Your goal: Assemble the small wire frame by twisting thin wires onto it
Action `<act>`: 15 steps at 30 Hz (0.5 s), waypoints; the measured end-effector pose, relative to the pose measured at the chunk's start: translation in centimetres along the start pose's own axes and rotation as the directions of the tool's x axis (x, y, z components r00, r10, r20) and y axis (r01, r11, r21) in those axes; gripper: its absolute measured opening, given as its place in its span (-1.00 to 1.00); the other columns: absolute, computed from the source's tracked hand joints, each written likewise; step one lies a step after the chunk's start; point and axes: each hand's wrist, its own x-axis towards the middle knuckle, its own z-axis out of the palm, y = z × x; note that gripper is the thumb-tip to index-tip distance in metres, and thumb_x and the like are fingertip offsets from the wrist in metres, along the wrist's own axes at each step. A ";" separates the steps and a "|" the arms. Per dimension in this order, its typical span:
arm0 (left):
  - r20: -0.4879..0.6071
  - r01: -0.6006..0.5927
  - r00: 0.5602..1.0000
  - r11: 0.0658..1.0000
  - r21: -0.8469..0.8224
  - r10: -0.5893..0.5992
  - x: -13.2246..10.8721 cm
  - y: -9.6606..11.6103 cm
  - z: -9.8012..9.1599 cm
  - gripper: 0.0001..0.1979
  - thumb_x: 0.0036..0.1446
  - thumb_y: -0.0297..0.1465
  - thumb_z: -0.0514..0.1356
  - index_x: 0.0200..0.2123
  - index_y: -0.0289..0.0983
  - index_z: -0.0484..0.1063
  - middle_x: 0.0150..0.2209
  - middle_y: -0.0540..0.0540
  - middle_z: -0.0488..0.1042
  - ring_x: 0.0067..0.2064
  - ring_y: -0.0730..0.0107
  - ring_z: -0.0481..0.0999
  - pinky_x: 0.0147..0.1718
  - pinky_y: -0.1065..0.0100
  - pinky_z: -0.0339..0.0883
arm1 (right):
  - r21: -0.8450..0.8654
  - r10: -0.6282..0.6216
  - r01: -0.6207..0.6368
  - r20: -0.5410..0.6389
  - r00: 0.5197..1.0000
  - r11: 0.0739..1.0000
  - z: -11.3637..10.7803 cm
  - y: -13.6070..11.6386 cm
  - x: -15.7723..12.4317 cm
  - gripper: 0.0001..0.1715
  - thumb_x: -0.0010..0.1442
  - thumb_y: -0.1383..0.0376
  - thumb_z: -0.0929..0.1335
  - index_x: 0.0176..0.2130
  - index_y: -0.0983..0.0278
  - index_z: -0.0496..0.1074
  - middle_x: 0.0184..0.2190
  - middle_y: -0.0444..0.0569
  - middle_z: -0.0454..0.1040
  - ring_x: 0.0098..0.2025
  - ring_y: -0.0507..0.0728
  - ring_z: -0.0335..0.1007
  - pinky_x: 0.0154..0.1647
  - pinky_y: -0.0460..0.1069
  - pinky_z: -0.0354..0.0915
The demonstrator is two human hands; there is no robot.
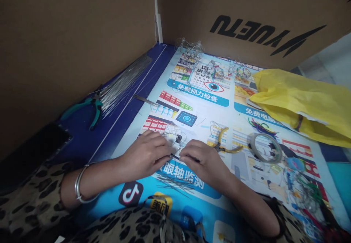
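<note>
My left hand [149, 151] and my right hand [205, 162] come close together over the printed sheet, fingertips pinched. Between them is a small tangle of thin wire [175, 132], shaped in loops; its exact form is too fine to make out. Both hands seem to grip this wire. Just below the fingers lies a loose bunch of short straight wires [174, 182]. To the right of my right hand rest yellow-handled pliers [221, 146], with their handles apart.
Teal-handled pliers [94, 107] and a bundle of long wires [124, 84] lie at left. Wire tangles [192, 49] sit at the back. A tape roll [265, 148], colourful threads [260, 126] and a yellow bag [298, 97] are at right. Cardboard walls [82, 27] stand behind.
</note>
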 end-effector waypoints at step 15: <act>0.032 0.017 0.999 0.998 0.054 -0.019 -0.1 0.2 0.2 -0.86 0.17 -0.38 0.08 -0.37 -0.25 0.41 -0.39 -0.05 0.38 -0.27 0.31 0.28 -0.27 0.28 0.08 | -0.190 -0.093 0.116 0.124 0.988 0.975 -0.8 -0.1 -0.1 -0.72 0.24 0.33 0.21 -0.39 0.27 0.45 -0.42 -0.03 0.38 -0.30 0.06 0.28 -0.28 -0.06 0.21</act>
